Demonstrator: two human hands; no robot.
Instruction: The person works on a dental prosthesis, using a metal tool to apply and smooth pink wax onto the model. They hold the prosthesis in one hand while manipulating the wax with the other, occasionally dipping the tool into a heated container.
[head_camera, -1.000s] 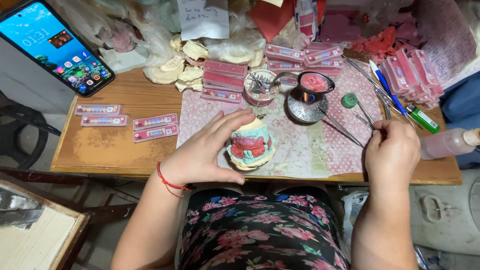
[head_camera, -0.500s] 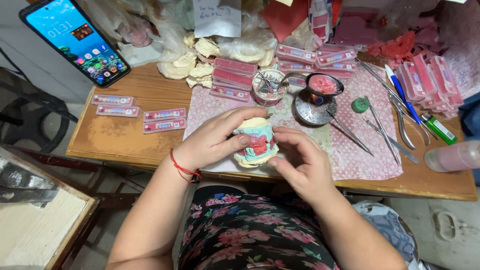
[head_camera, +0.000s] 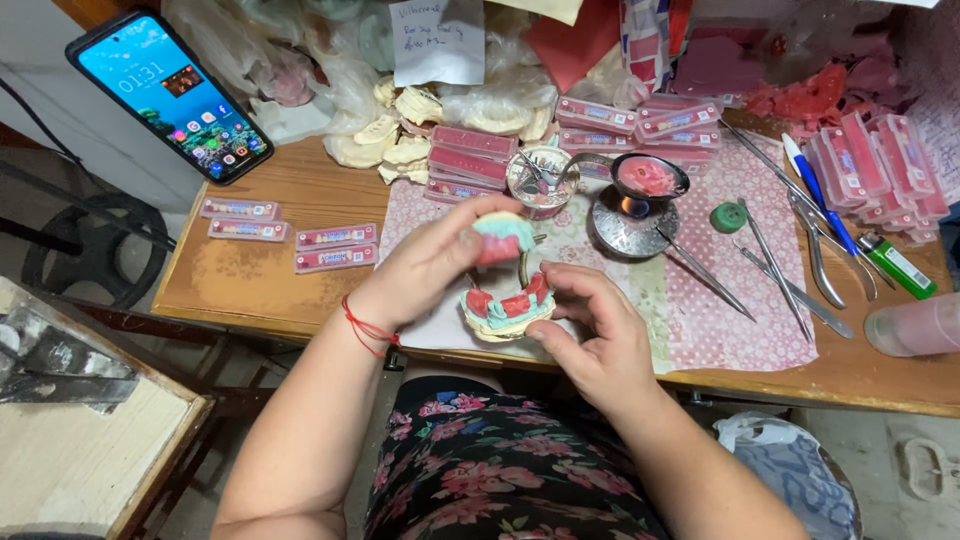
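Note:
My left hand (head_camera: 430, 262) grips the upper half (head_camera: 505, 236) of a hinged dental model, tilted up and open. My right hand (head_camera: 596, 335) cups the lower half (head_camera: 506, 308), a cream plaster base with teal and red wax, just above the near table edge. A metal hinge piece shows between the two halves. A red thread is tied round my left wrist.
On the wooden table (head_camera: 250, 282): a patterned cloth (head_camera: 700, 310), a small burner with a bowl of pink wax (head_camera: 648, 178), metal hand tools (head_camera: 790, 260), pliers, a lighter (head_camera: 900, 264), pink tooth strips (head_camera: 335, 248), plaster casts (head_camera: 400, 140), a lit phone (head_camera: 170, 95).
The model was closed under my left hand; my right hand came over from the tools at the right, and now the upper half is swung open.

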